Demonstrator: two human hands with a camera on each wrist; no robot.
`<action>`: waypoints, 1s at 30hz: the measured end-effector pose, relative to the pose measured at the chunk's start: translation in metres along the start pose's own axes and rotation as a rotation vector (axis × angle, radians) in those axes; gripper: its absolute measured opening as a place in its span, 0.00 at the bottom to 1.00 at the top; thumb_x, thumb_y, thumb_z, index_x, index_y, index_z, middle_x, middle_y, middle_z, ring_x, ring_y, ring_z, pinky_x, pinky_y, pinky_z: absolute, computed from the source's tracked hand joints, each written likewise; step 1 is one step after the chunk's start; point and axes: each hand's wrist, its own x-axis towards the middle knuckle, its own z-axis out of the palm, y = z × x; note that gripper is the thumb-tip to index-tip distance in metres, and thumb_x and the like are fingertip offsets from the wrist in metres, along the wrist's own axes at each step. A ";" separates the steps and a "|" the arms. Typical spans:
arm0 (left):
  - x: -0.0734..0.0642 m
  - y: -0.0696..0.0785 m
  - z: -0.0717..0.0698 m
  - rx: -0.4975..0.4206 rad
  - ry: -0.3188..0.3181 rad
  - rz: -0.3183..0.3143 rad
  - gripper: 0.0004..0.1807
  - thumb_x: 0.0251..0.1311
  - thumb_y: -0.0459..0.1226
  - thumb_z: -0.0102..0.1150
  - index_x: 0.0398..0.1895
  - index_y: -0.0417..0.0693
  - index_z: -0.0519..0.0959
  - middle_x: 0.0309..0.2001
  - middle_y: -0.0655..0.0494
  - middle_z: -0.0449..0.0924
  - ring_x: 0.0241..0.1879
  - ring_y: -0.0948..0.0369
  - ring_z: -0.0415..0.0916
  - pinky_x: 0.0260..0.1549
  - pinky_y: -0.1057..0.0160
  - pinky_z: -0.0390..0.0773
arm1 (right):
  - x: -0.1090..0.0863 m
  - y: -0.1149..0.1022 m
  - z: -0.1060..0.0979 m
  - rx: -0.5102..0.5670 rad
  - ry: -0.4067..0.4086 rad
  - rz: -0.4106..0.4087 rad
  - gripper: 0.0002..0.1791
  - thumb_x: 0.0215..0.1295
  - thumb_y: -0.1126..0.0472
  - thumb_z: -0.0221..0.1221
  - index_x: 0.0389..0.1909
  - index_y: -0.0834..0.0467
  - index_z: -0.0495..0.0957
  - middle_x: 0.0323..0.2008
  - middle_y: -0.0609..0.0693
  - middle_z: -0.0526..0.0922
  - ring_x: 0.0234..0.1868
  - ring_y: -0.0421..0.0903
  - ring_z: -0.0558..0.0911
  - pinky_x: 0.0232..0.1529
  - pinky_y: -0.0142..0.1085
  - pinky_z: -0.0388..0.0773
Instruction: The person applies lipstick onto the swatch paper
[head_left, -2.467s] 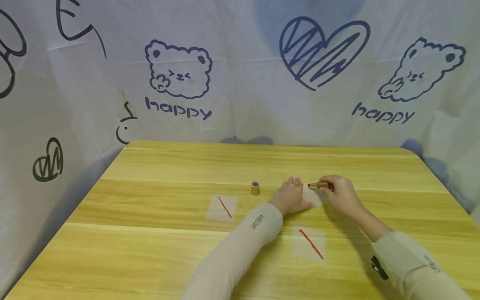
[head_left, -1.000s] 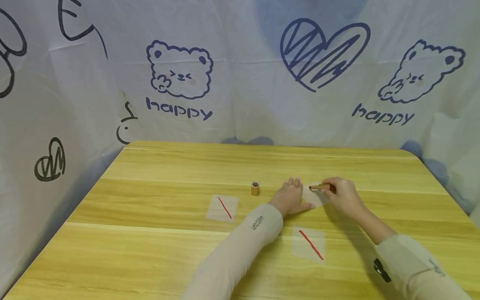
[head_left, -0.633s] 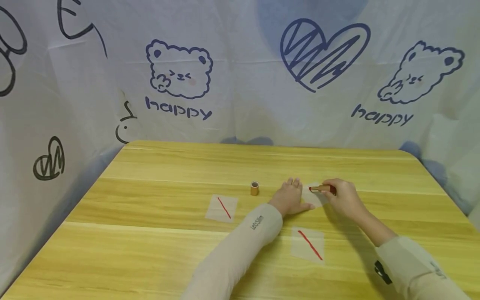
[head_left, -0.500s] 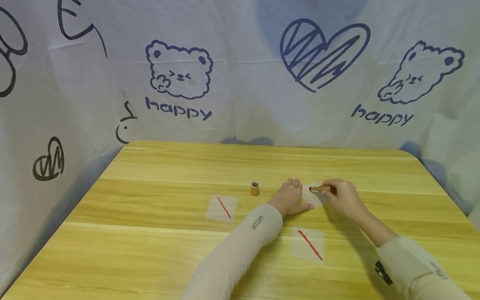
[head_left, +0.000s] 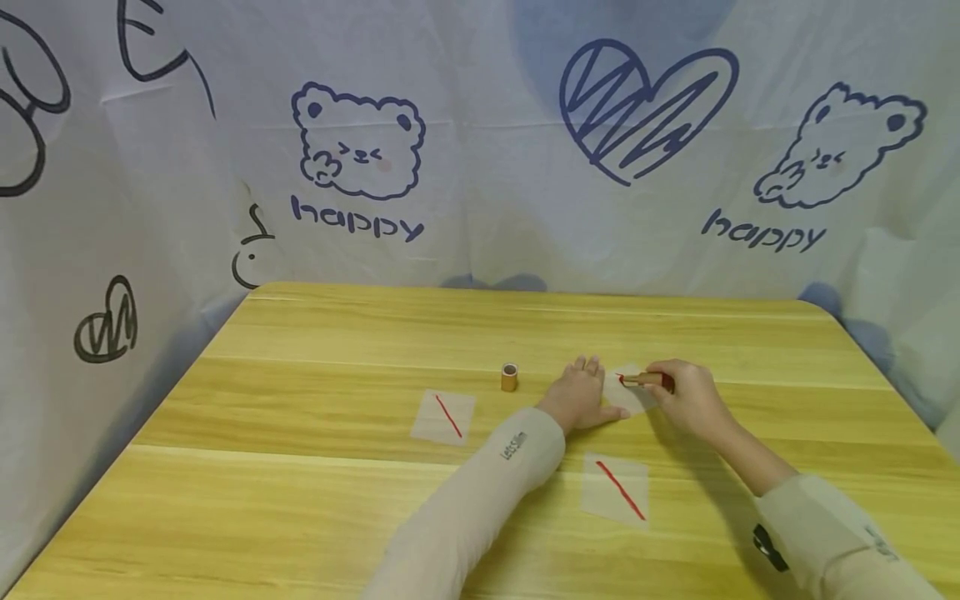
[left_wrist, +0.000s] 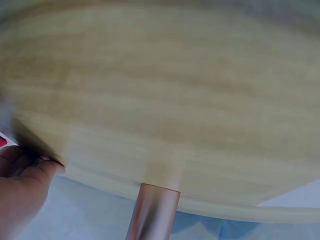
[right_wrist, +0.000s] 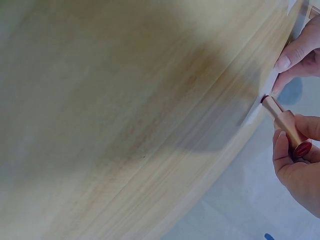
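Observation:
In the head view my right hand [head_left: 690, 396] pinches a gold lipstick [head_left: 645, 380] between thumb and fingers. Its red tip meets the upper left of a small translucent sheet [head_left: 636, 404], where a short red mark shows. My left hand [head_left: 581, 397] lies flat with fingers spread at the sheet's left edge, thumb on its lower corner. The right wrist view shows the lipstick [right_wrist: 286, 122] from its base end, with the tip down at the sheet. Upright on the table, left of my left hand, stands the hollow lipstick cap [head_left: 509, 377], also near in the left wrist view.
Two more translucent sheets lie on the wooden table [head_left: 262, 500]: one on the left [head_left: 444, 417] and one in front [head_left: 616, 490]. Each bears a slanted red line. A white cloth [head_left: 495, 167] with drawn bears and hearts hangs behind the table.
My right hand has shifted slightly toward me and right, and the lipstick tip with it. A short red mark now shows on the sheet. The left hand has stayed in place.

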 end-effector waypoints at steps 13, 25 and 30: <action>-0.001 0.000 0.000 -0.019 0.010 0.001 0.46 0.60 0.67 0.36 0.71 0.44 0.52 0.73 0.52 0.47 0.73 0.57 0.44 0.70 0.66 0.49 | -0.004 0.001 -0.001 -0.010 -0.006 0.007 0.11 0.55 0.74 0.60 0.39 0.75 0.78 0.30 0.65 0.81 0.24 0.46 0.73 0.21 0.30 0.68; -0.001 0.000 0.000 -0.002 0.011 0.002 0.46 0.60 0.67 0.35 0.71 0.44 0.53 0.73 0.51 0.48 0.73 0.57 0.46 0.70 0.65 0.50 | -0.007 0.001 -0.001 -0.013 0.003 0.003 0.11 0.55 0.74 0.60 0.39 0.76 0.77 0.27 0.63 0.80 0.24 0.45 0.72 0.22 0.30 0.67; 0.000 0.000 0.001 -0.004 0.015 -0.004 0.46 0.60 0.67 0.35 0.71 0.44 0.53 0.73 0.52 0.47 0.73 0.57 0.45 0.70 0.65 0.51 | -0.008 0.001 -0.002 -0.009 0.005 -0.008 0.11 0.55 0.73 0.60 0.39 0.76 0.78 0.26 0.62 0.79 0.23 0.44 0.71 0.21 0.29 0.66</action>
